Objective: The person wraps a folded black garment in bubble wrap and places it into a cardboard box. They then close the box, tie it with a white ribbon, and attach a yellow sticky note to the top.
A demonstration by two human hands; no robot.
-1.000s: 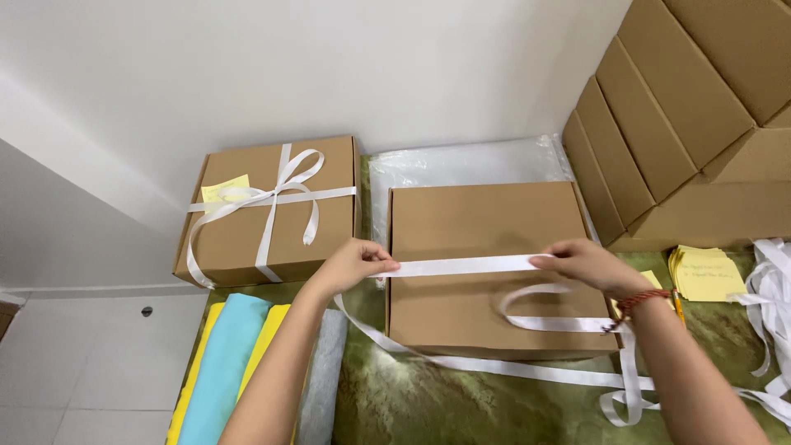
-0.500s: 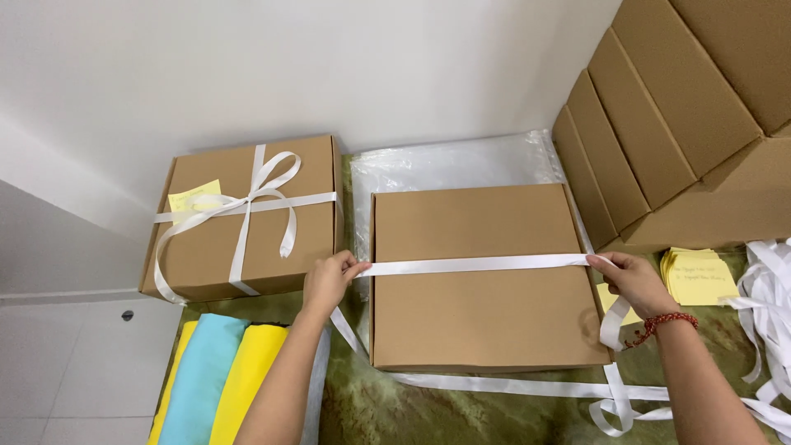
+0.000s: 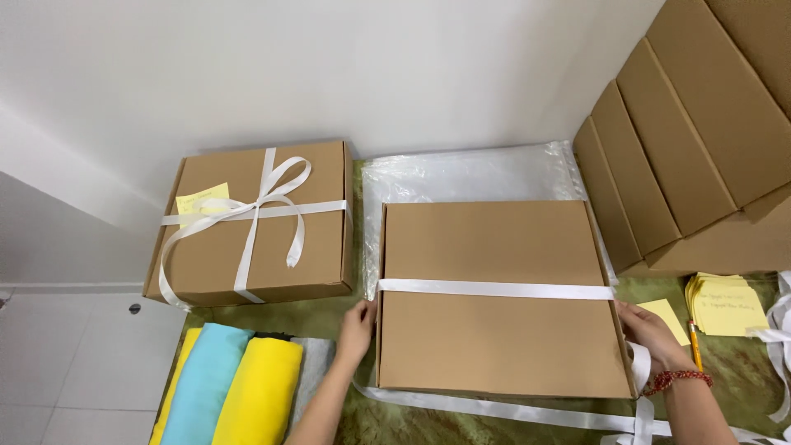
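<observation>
Ribbon (image 3: 494, 289) across box (image 3: 494, 346) | left hand (image 3: 357, 330), right hand (image 3: 651, 334) pinch its ends

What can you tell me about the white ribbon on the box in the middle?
The white ribbon looks like flat, glossy satin. One band lies straight across the lid of the plain brown cardboard box; its loose length trails over the green cloth in front. The left hand and the right hand hold it at the box's two sides.

bare forearms, red beaded bracelet (image 3: 677, 379) on right wrist
</observation>
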